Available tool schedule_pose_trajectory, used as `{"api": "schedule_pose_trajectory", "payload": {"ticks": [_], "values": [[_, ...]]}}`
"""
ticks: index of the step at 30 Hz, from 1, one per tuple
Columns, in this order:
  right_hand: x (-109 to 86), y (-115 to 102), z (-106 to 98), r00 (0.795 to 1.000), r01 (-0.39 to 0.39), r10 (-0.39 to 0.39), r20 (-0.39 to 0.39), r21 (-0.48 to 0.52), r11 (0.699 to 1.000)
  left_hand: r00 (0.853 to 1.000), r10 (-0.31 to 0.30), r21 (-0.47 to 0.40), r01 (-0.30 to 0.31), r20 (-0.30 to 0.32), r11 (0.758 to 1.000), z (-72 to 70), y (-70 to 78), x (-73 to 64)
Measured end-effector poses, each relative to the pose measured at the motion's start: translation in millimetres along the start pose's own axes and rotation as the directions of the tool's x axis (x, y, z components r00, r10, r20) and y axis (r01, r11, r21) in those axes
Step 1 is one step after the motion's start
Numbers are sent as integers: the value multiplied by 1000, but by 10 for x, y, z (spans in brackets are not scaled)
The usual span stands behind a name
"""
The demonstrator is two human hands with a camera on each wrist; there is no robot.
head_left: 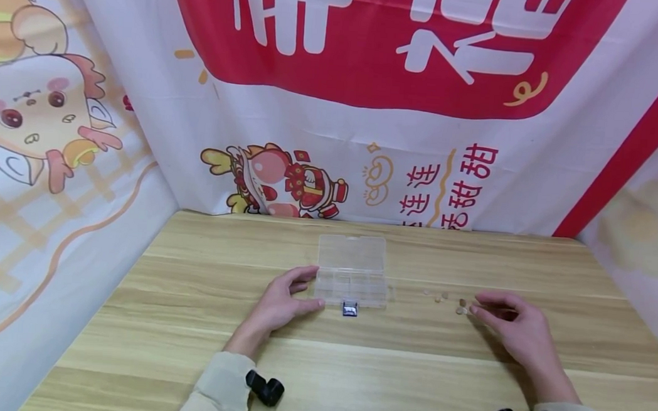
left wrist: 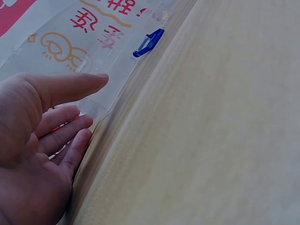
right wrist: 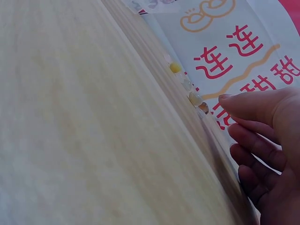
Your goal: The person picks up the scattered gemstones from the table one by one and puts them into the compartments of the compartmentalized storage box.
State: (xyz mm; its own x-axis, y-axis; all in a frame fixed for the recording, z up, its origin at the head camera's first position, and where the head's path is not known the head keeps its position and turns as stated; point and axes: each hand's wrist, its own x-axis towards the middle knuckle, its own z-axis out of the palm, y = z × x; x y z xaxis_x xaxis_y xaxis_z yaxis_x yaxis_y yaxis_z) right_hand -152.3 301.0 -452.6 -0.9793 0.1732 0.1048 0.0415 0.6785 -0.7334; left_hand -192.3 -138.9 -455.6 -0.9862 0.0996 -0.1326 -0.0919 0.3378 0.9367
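- Left hand (head_left: 279, 300), fingers relaxed, flanks the box (head_left: 377, 296), perhaps steadying it
- Lid (head_left: 352, 252) raised, baring compartments (head_left: 326, 282)
- Right hand (head_left: 519, 327), loosely curved, gripping nothing visible, beside stones (head_left: 460, 311)

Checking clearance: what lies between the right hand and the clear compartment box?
Head view: small pebble-like pieces, scattered on the wood-grain tabletop between the right hand and the clear compartment box.
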Motion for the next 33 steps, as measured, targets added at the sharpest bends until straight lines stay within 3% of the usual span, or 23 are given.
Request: {"api": "schedule_pose_trajectory", "payload": {"ticks": [12, 21, 33], "values": [[13, -2, 18, 995, -33, 37, 88, -43, 999, 1000, 14, -3, -14, 4, 1000, 1, 0, -8], [0, 24, 61, 997, 52, -48, 53, -79, 996, 1000, 5, -3, -5, 8, 1000, 4, 6, -16], [5, -25, 71, 995, 16, -8, 97, -76, 997, 1000, 12, -2, -12, 4, 1000, 2, 0, 1]]}}
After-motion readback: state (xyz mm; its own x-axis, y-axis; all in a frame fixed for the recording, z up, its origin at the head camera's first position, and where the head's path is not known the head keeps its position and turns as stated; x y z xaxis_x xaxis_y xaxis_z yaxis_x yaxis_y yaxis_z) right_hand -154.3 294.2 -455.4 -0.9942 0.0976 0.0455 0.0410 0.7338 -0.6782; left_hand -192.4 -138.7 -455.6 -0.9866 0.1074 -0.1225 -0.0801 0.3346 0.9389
